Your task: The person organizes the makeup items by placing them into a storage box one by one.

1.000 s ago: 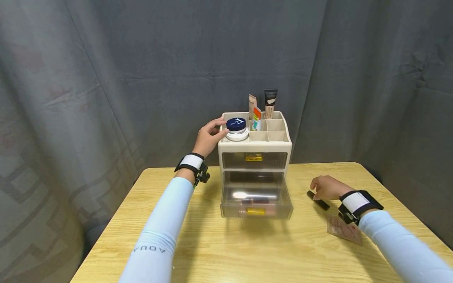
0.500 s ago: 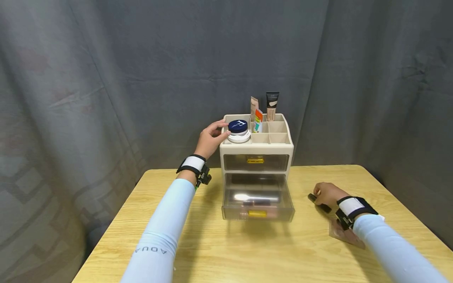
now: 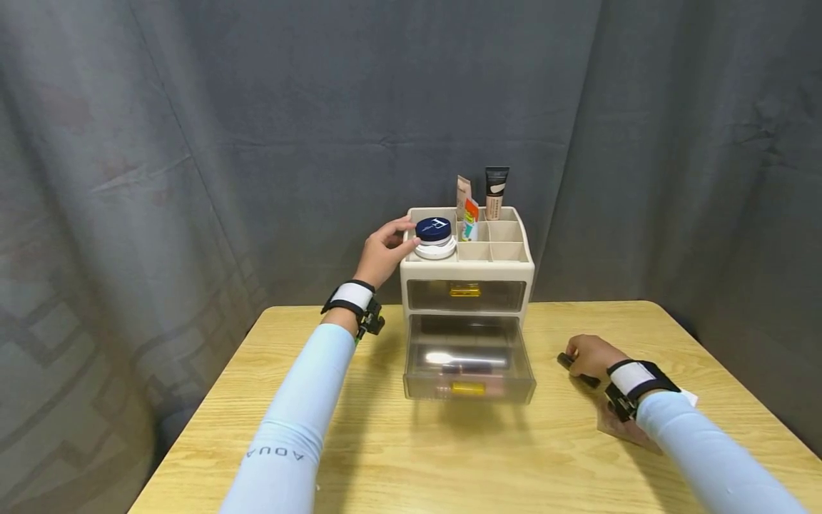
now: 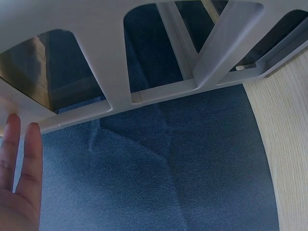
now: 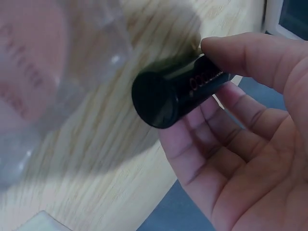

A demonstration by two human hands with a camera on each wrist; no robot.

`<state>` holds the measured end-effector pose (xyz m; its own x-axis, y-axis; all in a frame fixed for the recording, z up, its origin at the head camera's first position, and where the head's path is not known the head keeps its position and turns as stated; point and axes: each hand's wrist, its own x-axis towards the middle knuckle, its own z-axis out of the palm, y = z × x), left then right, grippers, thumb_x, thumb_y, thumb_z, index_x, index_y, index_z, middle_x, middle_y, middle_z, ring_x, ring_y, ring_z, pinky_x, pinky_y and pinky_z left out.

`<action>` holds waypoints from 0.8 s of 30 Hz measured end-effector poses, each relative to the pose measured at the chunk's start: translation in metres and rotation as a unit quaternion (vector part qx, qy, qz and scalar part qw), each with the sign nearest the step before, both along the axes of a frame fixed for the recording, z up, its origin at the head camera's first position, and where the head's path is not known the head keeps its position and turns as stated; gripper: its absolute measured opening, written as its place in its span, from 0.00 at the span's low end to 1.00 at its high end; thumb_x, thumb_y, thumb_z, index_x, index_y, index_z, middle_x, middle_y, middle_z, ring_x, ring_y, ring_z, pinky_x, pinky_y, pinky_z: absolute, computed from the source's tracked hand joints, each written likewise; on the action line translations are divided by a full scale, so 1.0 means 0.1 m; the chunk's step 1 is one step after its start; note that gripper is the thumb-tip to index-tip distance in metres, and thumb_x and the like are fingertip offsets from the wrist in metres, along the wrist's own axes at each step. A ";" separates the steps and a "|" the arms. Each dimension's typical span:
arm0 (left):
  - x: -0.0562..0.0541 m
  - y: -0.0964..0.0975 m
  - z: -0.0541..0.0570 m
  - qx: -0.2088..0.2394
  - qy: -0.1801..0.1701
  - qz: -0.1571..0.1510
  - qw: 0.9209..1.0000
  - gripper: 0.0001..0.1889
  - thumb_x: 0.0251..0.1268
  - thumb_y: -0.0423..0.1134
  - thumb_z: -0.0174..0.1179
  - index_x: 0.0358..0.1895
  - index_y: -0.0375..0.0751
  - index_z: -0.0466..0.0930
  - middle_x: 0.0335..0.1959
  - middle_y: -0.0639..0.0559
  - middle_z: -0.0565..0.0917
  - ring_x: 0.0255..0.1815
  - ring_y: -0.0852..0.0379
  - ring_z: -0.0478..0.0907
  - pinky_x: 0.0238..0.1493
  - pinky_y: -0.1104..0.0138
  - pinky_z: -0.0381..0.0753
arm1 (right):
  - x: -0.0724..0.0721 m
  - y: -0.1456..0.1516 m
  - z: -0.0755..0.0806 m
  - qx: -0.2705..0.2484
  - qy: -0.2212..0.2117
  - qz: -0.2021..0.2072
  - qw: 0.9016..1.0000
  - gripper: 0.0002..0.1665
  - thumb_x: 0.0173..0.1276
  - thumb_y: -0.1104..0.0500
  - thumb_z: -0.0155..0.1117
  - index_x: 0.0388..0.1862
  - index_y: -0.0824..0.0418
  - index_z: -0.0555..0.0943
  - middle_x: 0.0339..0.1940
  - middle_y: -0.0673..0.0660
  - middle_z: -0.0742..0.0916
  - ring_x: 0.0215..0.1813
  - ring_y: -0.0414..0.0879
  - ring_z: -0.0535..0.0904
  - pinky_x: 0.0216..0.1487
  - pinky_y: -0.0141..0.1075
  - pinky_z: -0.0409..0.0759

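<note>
In the head view my left hand grips the top left edge of a cream drawer organizer, thumb beside a stack of round compacts with a navy lid. Two of its fingers lie straight along the organizer's outer side in the left wrist view. My right hand pinches a black cylindrical cosmetic tube low over the table, thumb on top and fingers curled beneath. Red lettering runs along the tube. The organizer's lower drawer is pulled out and its upper drawer is closed.
Several squeeze tubes, including a black-topped one and a small orange-and-white one, stand in the top compartments. Under my right wrist lies a pink item in clear plastic. A white object shows behind that wrist. Grey curtains surround the table.
My right hand has closed around the black tube and shifted slightly down and nearer. The left hand stays at the organizer's edge. The head view has shifted a little.
</note>
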<state>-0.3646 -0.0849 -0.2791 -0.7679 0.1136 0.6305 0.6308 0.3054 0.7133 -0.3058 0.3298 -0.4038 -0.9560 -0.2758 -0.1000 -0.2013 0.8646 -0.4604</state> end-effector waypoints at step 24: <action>0.01 0.00 0.01 0.000 -0.008 -0.001 1.000 0.17 0.63 0.38 0.66 0.55 0.41 0.82 0.65 0.55 0.75 0.48 0.43 0.76 0.44 0.62 0.76 | 0.43 -0.29 0.70 0.034 0.064 0.078 0.994 0.16 0.56 0.70 0.64 0.44 0.73 0.76 0.26 0.55 0.79 0.23 0.44 0.74 0.23 0.37 0.74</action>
